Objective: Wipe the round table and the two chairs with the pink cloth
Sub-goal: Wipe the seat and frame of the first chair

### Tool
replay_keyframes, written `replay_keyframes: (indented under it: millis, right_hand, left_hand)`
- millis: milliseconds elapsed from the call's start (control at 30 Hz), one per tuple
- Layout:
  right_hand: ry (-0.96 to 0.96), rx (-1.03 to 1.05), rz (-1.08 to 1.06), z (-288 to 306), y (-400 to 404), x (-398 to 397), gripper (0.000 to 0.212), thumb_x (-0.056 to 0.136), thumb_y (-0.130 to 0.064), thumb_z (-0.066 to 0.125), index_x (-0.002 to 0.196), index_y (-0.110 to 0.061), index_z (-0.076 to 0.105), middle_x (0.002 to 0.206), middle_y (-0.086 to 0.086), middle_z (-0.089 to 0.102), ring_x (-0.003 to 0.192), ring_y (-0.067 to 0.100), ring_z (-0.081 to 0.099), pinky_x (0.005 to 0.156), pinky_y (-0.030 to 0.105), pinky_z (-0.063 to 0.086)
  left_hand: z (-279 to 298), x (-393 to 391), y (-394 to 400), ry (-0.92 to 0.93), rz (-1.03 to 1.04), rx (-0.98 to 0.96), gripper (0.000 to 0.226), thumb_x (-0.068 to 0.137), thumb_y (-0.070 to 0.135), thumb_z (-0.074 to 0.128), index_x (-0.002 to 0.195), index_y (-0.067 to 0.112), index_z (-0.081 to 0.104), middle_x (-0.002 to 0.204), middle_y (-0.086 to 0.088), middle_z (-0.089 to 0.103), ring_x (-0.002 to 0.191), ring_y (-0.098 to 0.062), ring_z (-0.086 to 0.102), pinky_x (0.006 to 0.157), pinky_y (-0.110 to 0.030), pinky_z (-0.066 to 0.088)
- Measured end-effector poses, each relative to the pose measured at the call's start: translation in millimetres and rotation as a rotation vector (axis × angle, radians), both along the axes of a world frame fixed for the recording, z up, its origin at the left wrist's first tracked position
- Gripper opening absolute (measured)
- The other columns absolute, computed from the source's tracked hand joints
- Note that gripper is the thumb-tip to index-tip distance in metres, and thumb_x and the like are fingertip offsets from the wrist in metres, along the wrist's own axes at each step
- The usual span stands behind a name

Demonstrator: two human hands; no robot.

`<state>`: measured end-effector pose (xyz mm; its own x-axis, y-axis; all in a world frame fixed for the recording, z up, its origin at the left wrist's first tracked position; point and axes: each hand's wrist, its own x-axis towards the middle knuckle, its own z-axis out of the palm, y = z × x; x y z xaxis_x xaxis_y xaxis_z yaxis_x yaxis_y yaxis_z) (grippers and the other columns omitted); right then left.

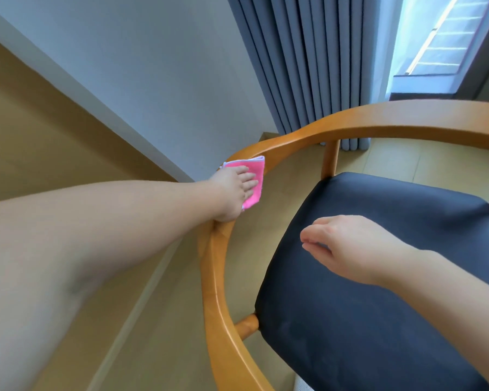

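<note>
A wooden chair (pixel 218 277) with a curved orange-brown rail and a dark padded seat (pixel 364 306) fills the lower right. The folded pink cloth (pixel 256 172) lies over the rail at its left bend. My left hand (pixel 233 190) presses flat on the cloth, fingers straight across it, arm stretched out from the left. My right hand (pixel 347 249) hovers above the seat with its fingers loosely extended, holding nothing. The round table and a second chair are out of view.
A white wall (pixel 141 66) runs behind the chair on the left. Grey curtains (pixel 308 60) hang at the back, beside a bright window (pixel 441 38). Beige floor tiles (pixel 54 142) surround the chair.
</note>
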<state>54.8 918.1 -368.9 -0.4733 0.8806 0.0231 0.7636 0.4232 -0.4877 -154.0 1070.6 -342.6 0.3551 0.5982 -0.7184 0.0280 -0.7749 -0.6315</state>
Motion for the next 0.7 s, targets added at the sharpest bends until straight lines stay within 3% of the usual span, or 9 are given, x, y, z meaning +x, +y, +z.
replay_keyframes:
  millis: [433, 700]
  right_hand:
    - [-0.076, -0.013, -0.1, -6, -1, 22, 0.029, 0.099, -0.037, 0.03, 0.084, -0.024, 0.051, 0.079, -0.007, 0.048, 0.073, 0.014, 0.051, 0.064, 0.028, 0.042]
    - [-0.043, -0.021, -0.069, -4, -7, 9, 0.034, 0.099, -0.037, 0.03, 0.097, -0.022, 0.061, 0.092, -0.007, 0.059, 0.082, 0.017, 0.057, 0.073, 0.032, 0.048]
  left_hand:
    - [-18, 58, 43, -0.023, -0.193, 0.137, 0.059, 0.1, 0.038, 0.019, 0.152, 0.018, -0.002, 0.16, -0.003, -0.007, 0.146, -0.02, -0.011, 0.114, -0.041, -0.013]
    - [-18, 14, 13, 0.0, -0.056, 0.049, 0.06, 0.1, 0.041, 0.017, 0.151, 0.014, 0.001, 0.16, -0.005, -0.006, 0.146, -0.021, -0.01, 0.116, -0.04, -0.011]
